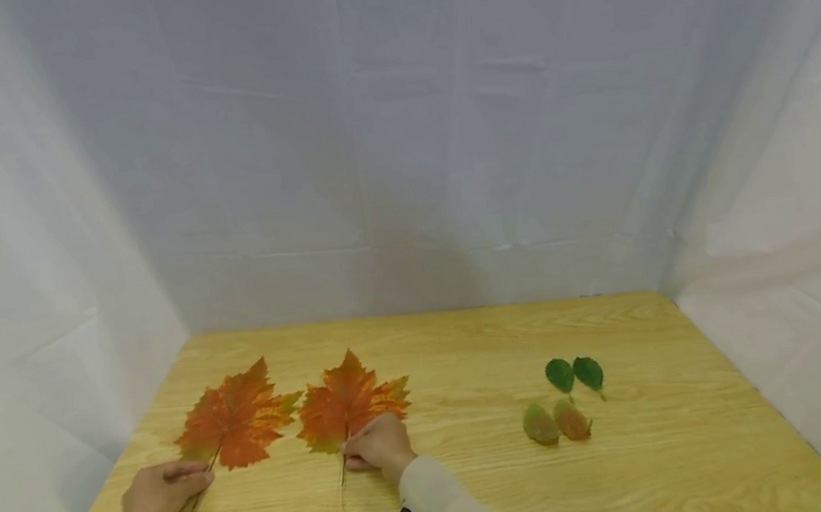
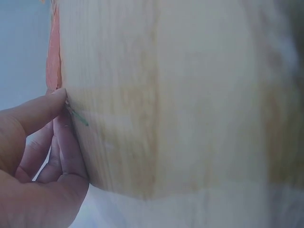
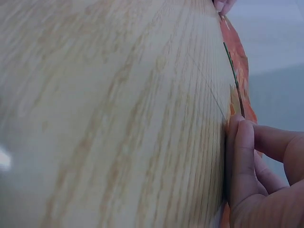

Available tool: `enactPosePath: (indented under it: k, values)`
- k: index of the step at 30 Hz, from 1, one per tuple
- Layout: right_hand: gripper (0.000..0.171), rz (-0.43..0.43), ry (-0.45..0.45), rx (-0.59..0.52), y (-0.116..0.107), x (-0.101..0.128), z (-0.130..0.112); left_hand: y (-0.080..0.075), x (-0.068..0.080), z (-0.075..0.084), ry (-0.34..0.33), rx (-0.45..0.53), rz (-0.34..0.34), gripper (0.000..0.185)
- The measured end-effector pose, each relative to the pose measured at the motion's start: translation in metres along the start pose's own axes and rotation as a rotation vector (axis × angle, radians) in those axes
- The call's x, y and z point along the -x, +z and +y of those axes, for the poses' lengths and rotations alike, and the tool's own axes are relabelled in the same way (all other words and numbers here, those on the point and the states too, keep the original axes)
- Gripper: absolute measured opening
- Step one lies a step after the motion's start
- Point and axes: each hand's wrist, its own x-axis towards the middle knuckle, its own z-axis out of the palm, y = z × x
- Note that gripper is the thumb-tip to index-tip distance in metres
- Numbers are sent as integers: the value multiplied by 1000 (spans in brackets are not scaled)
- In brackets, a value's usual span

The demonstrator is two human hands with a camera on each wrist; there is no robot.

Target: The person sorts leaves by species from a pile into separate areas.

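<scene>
Two orange-red maple leaves with thin dark stems lie side by side on the left half of the table. My left hand (image 1: 157, 501) pinches the stem of the left maple leaf (image 1: 235, 416) between thumb and fingers; the left wrist view shows that leaf (image 2: 54, 57) edge-on beyond the fingertips. At the base of the right maple leaf (image 1: 346, 396), my right hand (image 1: 380, 445) pinches its stem (image 1: 342, 472). In the right wrist view the stem (image 3: 232, 66) sticks out past the fingertips of my right hand (image 3: 259, 166), slightly off the wood.
On the right half of the wooden table (image 1: 481, 499) lie two dark green leaves (image 1: 560, 375). Just in front of them are a yellow-green leaf (image 1: 539, 423) and a reddish-green leaf (image 1: 572, 420). White cloth (image 1: 401, 165) hangs behind the table and along both sides.
</scene>
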Motion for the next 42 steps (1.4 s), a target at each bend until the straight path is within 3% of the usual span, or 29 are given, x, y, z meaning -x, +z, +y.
enactPosePath:
  k: [13, 23, 33, 38, 42]
  values:
    - [6, 12, -12, 11, 0, 1, 1, 0, -4, -2, -10, 8, -18, 48]
    - [8, 27, -72, 6, 1, 3, 2, 2, -6, -2, 7, -2, -13, 47]
    - [3, -35, -110, 36, -5, 3, 6, 1, -7, -4, 8, -5, -19, 50]
    - [5, -119, -104, 59, -22, 3, 0, -1, -7, -6, 18, -13, -3, 48]
    - [11, -161, -143, 100, -55, -1, -8, -1, -8, -4, 12, 2, -4, 50]
